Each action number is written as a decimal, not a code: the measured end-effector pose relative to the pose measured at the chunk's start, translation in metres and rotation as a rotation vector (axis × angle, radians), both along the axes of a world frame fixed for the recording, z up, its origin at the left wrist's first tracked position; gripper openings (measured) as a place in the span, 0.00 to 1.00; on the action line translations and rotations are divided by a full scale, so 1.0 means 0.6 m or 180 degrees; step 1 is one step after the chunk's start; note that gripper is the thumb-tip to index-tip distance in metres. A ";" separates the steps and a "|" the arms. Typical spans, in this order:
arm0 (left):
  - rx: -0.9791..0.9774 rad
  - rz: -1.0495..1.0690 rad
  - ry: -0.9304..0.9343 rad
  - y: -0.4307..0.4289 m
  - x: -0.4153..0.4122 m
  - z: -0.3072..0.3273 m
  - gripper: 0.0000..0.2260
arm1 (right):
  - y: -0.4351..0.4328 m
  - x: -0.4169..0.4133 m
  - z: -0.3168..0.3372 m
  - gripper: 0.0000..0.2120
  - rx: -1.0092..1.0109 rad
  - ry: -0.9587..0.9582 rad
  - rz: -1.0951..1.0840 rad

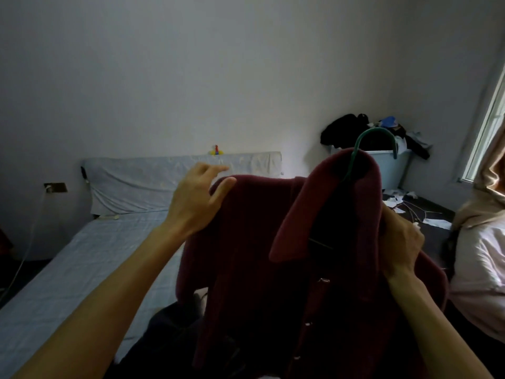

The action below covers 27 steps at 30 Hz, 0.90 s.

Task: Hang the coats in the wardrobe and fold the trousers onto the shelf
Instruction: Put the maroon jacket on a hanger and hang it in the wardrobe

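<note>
maroon coat (259, 269) on green hanger (375, 134), held up near-centre over bed (82, 269) | right hand (400, 243) grips its right shoulder | left hand (195, 199) loose-fingered, thumb touching left shoulder | clothes-heaped bin (393, 168) far right, partly behind collar | person's sleeve (481, 269) right edge

One maroon collared cloth coat (246, 269) and one green curved plastic hanger (374, 131) were in view. There were two bare hands, one left hand (196, 198) and one right hand (399, 242). The room held one bed with a pale blue sheet (68, 269), one pale plastic tub (393, 170), one brass wall socket plate (56, 187) and one small yellow-and-red toy (216, 151). There was one dark garment (169, 324), perhaps more; that heap was too dim to separate.
</note>
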<state>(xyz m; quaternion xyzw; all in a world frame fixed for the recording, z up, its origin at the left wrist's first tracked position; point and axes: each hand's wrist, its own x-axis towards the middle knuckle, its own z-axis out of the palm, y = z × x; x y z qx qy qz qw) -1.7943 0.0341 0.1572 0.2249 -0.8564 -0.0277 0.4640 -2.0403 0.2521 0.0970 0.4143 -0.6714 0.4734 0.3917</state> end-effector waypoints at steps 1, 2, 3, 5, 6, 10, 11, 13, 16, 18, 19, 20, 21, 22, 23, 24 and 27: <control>-0.0155 0.0080 -0.0039 0.002 0.001 0.001 0.21 | -0.001 0.003 0.001 0.14 -0.0083 0.0091 -0.0012; -0.0405 0.0116 -0.0206 0.002 -0.001 0.000 0.22 | -0.004 0.007 0.003 0.11 -0.0153 0.0181 0.0045; -0.0590 0.0097 -0.0441 0.006 -0.008 -0.002 0.22 | -0.009 0.008 0.009 0.07 -0.0179 0.0208 0.0165; -0.0749 -0.0021 -0.0897 0.027 -0.030 0.000 0.23 | -0.022 0.012 0.021 0.07 -0.0144 0.0238 0.0212; -0.0833 -0.0142 -0.0937 0.035 -0.042 0.000 0.24 | -0.025 0.013 0.027 0.10 -0.0103 0.0216 0.0204; -0.0643 -0.0390 -0.0712 0.058 -0.068 0.016 0.25 | -0.026 0.010 0.057 0.15 0.0682 -0.0156 0.0512; -0.0531 -0.0423 -0.0610 0.060 -0.069 0.012 0.25 | -0.024 0.004 0.066 0.17 0.0981 -0.0291 0.0578; -0.0261 -0.0534 -0.0388 0.063 -0.069 -0.001 0.21 | -0.016 -0.008 0.078 0.22 0.1363 -0.0443 0.0509; 0.0158 -0.0575 -0.0166 0.058 -0.066 -0.024 0.18 | -0.002 -0.025 0.085 0.28 0.1249 -0.0302 0.0359; 0.0324 -0.0586 -0.0071 0.058 -0.064 -0.035 0.18 | 0.006 -0.022 0.084 0.28 0.0878 -0.0379 0.0485; 0.0315 -0.0580 -0.0054 0.060 -0.063 -0.041 0.18 | 0.008 -0.018 0.082 0.27 0.0781 -0.0406 0.0498; 0.0260 -0.0565 -0.0066 0.067 -0.063 -0.044 0.18 | 0.009 -0.012 0.078 0.26 0.0775 -0.0407 0.0471; 0.0196 -0.0574 -0.0062 0.072 -0.063 -0.047 0.18 | 0.010 -0.004 0.074 0.24 0.0836 -0.0438 0.0454; 0.0171 -0.0602 -0.0044 0.077 -0.062 -0.049 0.18 | 0.012 0.001 0.066 0.20 0.0879 -0.0505 0.0495; 0.0166 -0.0635 -0.0015 0.082 -0.061 -0.050 0.17 | 0.017 0.009 0.061 0.16 0.0892 -0.0583 0.0566; 0.0192 -0.0651 0.0006 0.090 -0.059 -0.050 0.17 | 0.025 0.018 0.056 0.12 0.0862 -0.0642 0.0633; 0.0214 -0.0753 0.0112 0.113 -0.052 -0.056 0.19 | 0.061 0.050 0.045 0.10 0.0664 -0.0611 0.0596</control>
